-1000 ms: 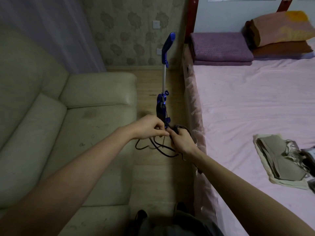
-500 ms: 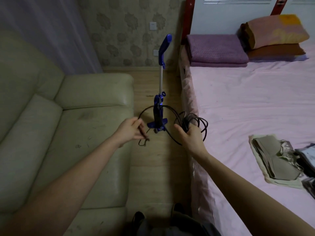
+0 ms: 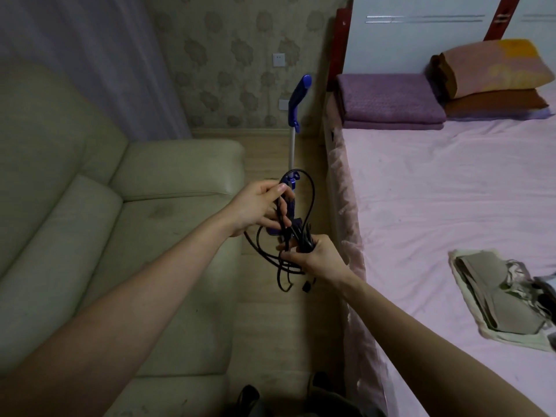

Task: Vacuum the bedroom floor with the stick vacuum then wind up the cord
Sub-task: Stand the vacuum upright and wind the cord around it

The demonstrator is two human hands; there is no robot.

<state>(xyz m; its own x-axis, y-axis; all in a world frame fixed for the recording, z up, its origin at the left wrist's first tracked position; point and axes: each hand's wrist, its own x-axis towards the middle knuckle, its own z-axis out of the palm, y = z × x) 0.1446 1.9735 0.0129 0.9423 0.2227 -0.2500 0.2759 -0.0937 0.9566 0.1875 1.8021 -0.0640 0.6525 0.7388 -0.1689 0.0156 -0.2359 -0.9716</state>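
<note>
my left hand (image 3: 255, 207) pinches a strand of the black cord (image 3: 311, 194); my right hand (image 3: 316, 257) grips its gathered loops just below, the blue stick vacuum (image 3: 296, 100) upright behind both.

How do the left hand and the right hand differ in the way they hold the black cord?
The left hand sits higher and pinches a single strand of the cord between thumb and fingers. The right hand sits lower, nearer the bed, and grips the gathered loops. Both hold the same cord.
</note>
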